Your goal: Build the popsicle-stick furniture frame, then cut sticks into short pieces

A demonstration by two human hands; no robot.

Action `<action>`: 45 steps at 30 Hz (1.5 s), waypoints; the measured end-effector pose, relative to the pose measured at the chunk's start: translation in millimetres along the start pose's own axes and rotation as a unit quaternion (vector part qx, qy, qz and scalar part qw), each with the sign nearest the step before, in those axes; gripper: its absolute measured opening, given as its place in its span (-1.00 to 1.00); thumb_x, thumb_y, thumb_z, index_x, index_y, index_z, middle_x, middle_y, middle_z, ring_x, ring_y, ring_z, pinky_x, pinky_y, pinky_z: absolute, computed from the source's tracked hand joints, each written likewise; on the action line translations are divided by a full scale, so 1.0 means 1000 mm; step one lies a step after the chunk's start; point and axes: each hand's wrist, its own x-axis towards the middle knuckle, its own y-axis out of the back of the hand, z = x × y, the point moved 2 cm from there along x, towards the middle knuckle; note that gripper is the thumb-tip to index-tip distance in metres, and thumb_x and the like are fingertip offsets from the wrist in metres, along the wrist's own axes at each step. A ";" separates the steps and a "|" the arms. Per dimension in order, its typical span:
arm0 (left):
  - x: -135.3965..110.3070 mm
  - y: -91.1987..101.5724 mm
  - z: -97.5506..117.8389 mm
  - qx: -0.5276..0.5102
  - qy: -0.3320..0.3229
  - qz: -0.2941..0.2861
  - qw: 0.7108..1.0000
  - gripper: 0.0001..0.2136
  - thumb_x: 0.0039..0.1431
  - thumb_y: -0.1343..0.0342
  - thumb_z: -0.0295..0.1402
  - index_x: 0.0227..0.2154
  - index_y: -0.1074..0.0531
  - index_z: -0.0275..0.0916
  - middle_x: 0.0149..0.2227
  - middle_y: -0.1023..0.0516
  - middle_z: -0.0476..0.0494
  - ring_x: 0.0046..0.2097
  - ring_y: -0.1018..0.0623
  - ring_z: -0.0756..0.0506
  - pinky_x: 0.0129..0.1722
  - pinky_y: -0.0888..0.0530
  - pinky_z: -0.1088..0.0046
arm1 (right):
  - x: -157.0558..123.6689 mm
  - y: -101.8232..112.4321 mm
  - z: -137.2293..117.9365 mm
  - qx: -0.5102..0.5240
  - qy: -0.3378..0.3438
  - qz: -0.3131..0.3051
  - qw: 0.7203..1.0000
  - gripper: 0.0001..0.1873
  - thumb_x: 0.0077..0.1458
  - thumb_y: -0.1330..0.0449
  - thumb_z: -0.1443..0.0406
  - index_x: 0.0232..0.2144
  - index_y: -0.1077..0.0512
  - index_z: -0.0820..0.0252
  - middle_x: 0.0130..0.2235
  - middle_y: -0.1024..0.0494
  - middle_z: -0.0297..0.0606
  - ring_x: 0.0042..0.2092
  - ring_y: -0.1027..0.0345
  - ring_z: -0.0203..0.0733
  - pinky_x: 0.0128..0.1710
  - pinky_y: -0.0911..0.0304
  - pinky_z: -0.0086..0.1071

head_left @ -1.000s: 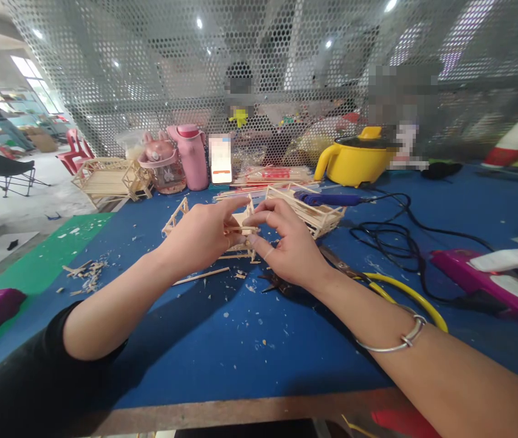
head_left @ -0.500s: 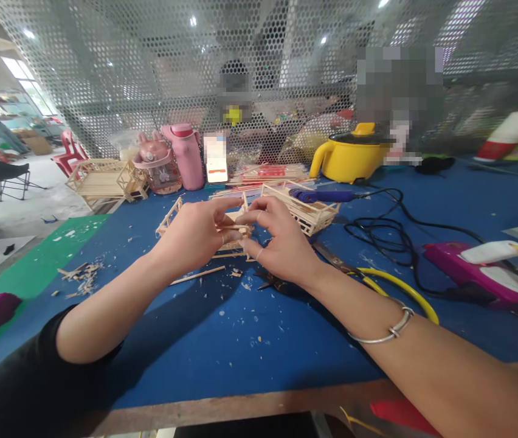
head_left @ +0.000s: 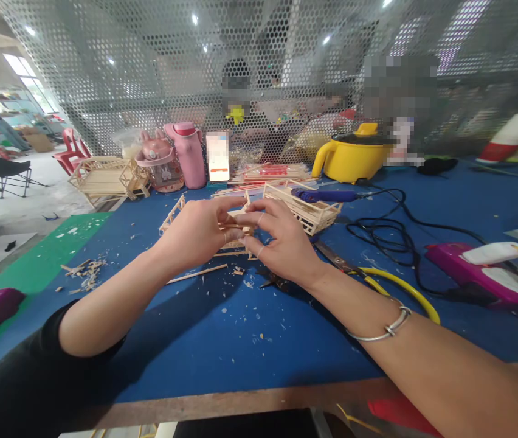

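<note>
- The small open frame of pale thin wooden sticks stands mid-tabletop, between the hands.
- The left hand and the right hand have fingers almost closed, pinching the frame; exact contacts are hidden.
- It is probably light, stiff, fragile at joints; gentle hold near corners seems best.
- One loose pale wooden stick lies near, slightly left.

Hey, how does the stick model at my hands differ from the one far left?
The near model is largely hidden behind your left hand and right hand; the far model is mostly visible. Your hands are at the near model; neither is at the far model. Both are pale stick frames.
</note>
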 end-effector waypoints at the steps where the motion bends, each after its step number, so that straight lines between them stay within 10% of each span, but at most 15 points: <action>1: 0.000 0.001 0.000 0.000 -0.003 -0.004 1.000 -0.54 0.01 -0.11 -0.27 0.03 -0.31 -0.15 -0.32 -0.59 -0.10 -0.22 -0.54 -0.14 -0.26 -0.42 0.37 | 0.000 0.000 0.000 0.003 0.000 0.003 1.000 -0.76 -0.01 -0.14 0.36 -0.24 -0.41 0.06 -0.19 -0.38 -0.25 -0.11 -0.24 -0.12 -0.08 -0.19 -0.15; 8: 0.001 0.009 -0.003 -0.035 -0.025 -0.086 0.995 -0.41 0.01 -0.06 -0.35 0.16 -0.09 -0.12 -0.29 -0.58 -0.08 -0.27 -0.54 -0.08 -0.30 -0.41 0.43 | 0.000 0.000 -0.002 -0.005 0.000 0.014 1.000 -0.77 -0.02 -0.14 0.40 -0.26 -0.43 0.09 -0.22 -0.39 -0.25 -0.13 -0.25 -0.15 -0.08 -0.20 -0.19; 25: -0.002 -0.001 0.002 0.009 -0.003 0.006 1.000 -0.52 0.04 -0.08 -0.34 0.08 -0.24 -0.16 -0.21 -0.55 -0.14 -0.17 -0.53 -0.14 -0.23 -0.42 0.38 | 0.000 0.001 0.000 0.016 0.001 0.016 1.000 -0.71 -0.09 -0.13 0.44 -0.26 -0.40 0.07 -0.17 -0.42 -0.25 -0.09 -0.29 -0.12 -0.06 -0.20 -0.14; 45: 0.001 0.010 -0.010 -0.146 0.046 -0.044 0.987 -0.45 0.02 -0.10 -0.23 0.09 -0.19 -0.25 -0.30 -0.57 -0.18 -0.33 -0.53 -0.08 -0.37 -0.44 0.41 | 0.000 0.002 -0.001 0.043 -0.014 -0.002 0.999 -0.72 -0.06 -0.14 0.46 -0.28 -0.42 0.03 -0.18 -0.39 -0.30 -0.09 -0.26 -0.17 -0.04 -0.19 -0.17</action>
